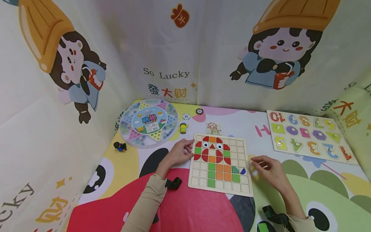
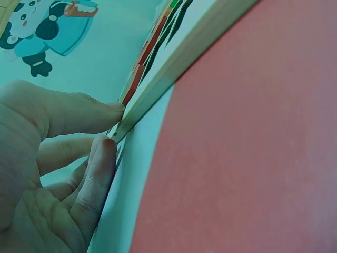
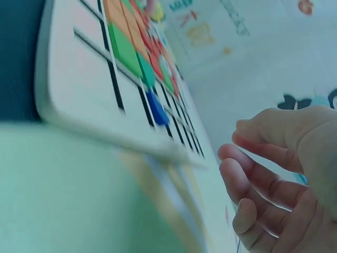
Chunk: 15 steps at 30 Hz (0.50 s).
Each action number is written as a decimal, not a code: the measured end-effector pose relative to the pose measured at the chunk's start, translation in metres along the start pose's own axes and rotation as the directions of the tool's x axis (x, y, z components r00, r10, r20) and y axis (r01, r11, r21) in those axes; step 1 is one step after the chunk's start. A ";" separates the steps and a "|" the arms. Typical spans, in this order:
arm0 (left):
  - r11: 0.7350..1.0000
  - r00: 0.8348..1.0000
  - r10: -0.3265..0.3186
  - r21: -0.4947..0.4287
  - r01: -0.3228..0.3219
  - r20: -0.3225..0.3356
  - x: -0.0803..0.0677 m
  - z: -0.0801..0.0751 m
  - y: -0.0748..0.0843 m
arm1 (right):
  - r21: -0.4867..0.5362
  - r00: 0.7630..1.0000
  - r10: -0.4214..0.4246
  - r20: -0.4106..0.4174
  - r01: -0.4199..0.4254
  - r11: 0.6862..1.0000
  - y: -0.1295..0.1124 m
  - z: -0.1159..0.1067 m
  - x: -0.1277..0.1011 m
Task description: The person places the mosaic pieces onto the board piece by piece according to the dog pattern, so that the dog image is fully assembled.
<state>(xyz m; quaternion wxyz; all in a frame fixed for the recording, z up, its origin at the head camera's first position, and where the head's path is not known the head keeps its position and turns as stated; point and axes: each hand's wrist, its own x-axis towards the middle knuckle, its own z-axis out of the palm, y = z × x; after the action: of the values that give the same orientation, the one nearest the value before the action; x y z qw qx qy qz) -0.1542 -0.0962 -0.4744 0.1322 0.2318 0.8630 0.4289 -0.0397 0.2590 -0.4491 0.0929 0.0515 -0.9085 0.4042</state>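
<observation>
A wooden grid board [image 1: 200,182] lies on the printed cloth, with red, orange, green and white eye pieces forming a figure. My left hand [image 1: 179,153] touches its left edge; the thumb and forefinger tips rest there, apart from each other. In the left wrist view the thumb [image 2: 113,108] meets the edge beside a red piece. My right hand [image 1: 269,169] hovers just off the board's right side, fingers loosely bent and nothing between thumb and fingertips. The nearest piece is a blue curved piece [image 1: 242,171], set askew beside a teal quarter-round piece [image 1: 235,169].
Behind the board lies a small pattern card [image 1: 214,128]. A round Chinese checkers set [image 1: 149,122] is at the back left, near a yellow-green toy figure [image 1: 183,128] and a dark figurine [image 1: 120,146]. A number puzzle board [image 1: 311,137] lies right. Two round chips [image 1: 199,111] sit behind.
</observation>
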 end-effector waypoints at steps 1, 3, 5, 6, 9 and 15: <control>1.000 1.000 -0.002 -0.001 0.002 -0.001 0.000 0.000 0.000 | 0.003 1.000 -0.002 -0.013 0.002 1.000 0.003 -0.002 0.000; 1.000 1.000 -0.006 -0.001 0.006 0.000 0.000 0.000 0.000 | 0.006 0.999 0.001 -0.033 0.000 1.000 0.008 -0.006 0.000; 1.000 1.000 -0.010 0.001 0.010 0.004 -0.001 0.000 0.000 | 0.015 0.999 0.007 -0.044 -0.006 1.000 0.013 -0.007 0.000; 1.000 1.000 -0.010 0.001 0.010 0.004 -0.001 0.001 -0.001 | 0.016 0.999 0.012 -0.047 -0.011 1.000 0.015 -0.007 0.000; 1.000 1.000 0.004 -0.004 -0.004 -0.002 -0.001 0.000 -0.001 | 0.020 0.998 0.018 -0.059 -0.017 1.000 0.019 -0.006 -0.001; 1.000 1.000 0.022 -0.002 -0.022 -0.011 0.000 0.000 -0.001 | 0.026 0.997 0.028 -0.070 -0.026 0.999 0.022 -0.003 0.000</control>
<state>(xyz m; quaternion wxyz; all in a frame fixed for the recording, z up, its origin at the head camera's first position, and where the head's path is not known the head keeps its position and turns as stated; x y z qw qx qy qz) -0.1548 -0.0971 -0.4750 0.1229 0.2386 0.8606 0.4328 -0.0431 0.2757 -0.4626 0.1188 0.0259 -0.9001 0.4183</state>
